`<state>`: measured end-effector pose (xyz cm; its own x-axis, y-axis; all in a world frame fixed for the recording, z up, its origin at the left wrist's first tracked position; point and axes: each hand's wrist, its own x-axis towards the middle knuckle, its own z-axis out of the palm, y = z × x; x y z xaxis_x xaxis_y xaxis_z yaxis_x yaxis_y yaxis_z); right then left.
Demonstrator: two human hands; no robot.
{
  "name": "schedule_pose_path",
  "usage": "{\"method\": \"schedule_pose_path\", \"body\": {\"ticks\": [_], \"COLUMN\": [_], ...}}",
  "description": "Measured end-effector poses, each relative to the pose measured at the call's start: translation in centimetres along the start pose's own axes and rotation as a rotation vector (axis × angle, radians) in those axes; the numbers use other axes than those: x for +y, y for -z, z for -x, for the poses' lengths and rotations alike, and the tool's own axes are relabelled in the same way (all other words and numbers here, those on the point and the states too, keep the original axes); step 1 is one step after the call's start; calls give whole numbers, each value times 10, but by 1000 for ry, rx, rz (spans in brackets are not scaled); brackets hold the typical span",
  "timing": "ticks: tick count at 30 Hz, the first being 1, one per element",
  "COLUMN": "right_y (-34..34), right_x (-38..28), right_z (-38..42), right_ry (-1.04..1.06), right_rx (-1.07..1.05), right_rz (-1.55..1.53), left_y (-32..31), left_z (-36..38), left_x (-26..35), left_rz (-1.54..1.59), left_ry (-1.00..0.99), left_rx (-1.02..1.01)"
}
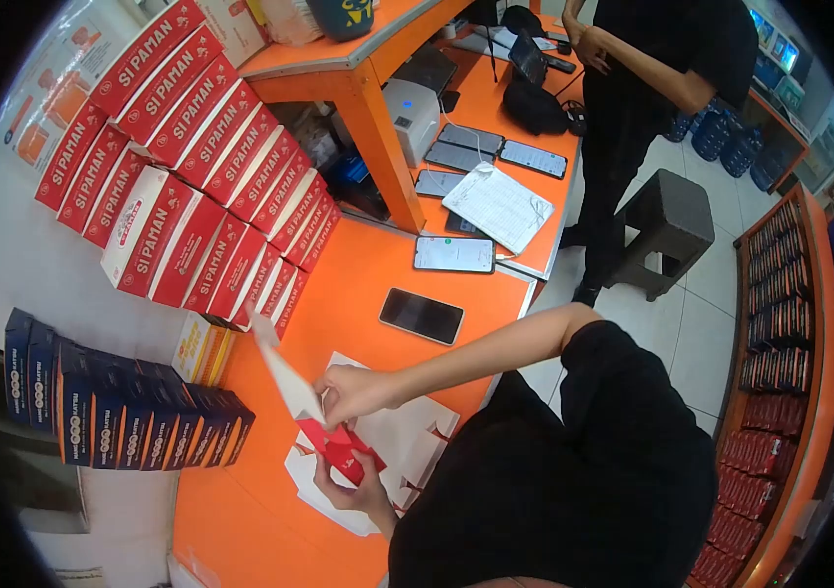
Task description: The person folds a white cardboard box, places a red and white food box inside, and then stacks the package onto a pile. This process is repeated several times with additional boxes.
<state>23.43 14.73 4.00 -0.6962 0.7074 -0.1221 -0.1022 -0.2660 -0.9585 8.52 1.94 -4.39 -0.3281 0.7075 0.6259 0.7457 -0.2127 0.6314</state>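
head view: both hands pinch a red and white carton blank (pixel 333 441) just above the orange desk (pixel 358 284). right hand (pixel 353 392) grips its top, left hand (pixel 358 490) its lower edge, over flat white blanks (pixel 407 441).

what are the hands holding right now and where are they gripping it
Both hold one flat red-and-white carton blank. The right hand pinches its upper edge by the white flap; the left hand grips its lower red end from beneath.

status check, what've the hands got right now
Both hands, left hand and right hand, grip a red-and-white carton, part folded. Flat white carton blanks underneath on the orange counter. Black phone lies apart.
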Motion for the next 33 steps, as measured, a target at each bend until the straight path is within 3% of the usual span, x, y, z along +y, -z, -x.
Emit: {"method": "schedule_pose_path", "body": {"ticks": [1,4,7,8,11,12,15,17,19,20,21,22,23,25,26,27,28,30,31,32,33], "right_y": [3,17,5,-10,-29,-32,-13,-17,-16,-8,3,8,14,24,21,14,6,-13,-21,-23,-21], "right_x": [0,13,15,13,23,18,117,54,-13,-2,13,16,17,19,18,16,14,0,-2,10,17], "right_z": [1,-5,16,32,41,44,3,21,40,40,41,45,40,31,29,29,31,40,43,39,31], "right_ry": [4,569,473,304,350,307,-109,9,136,372,609,502,339,15,79,138,196,385,482,569,439], "right_rx": [-17,64,-31,36,98,121,-226,-334,-413,-373,-319,-199,-167,-99,-99,-100,-101,-52,-24,15,-68], "right_rz": [57,442,506,200,29,-28,-751,-180,396,762,1126,1329,1253,1087,987,887,782,958,1043,979,860], "left_y": [1,3,8,10,15,17,25,27,19,31,44,57,66,51,44,25,13,-4,-15,-17,-17], "left_z": [-1,-9,-19,-22,-26,-30,-44,-38,-47,-51,-64,-74,-79,-80,-80,-53,-33,-6,0,-2,-1], "left_x": [1,13,26,32,45,54,79,66,69,46,49,42,37,51,55,11,-8,8,29,37,31], "left_rz": [22,141,194,232,174,231,276,207,802,875,936,973,1012,1144,1211,1078,790,421,358,502,462], "left_ry": [-39,-76,-56,-46,144,150,104,131,535,586,760,780,800,640,558,679,369,156,250,330,320], "left_rx": [16,112,239,250,208,121,-221,-335,-25,16,75,43,13,-10,-23,284,18,-195,-154,-168,-189]}}
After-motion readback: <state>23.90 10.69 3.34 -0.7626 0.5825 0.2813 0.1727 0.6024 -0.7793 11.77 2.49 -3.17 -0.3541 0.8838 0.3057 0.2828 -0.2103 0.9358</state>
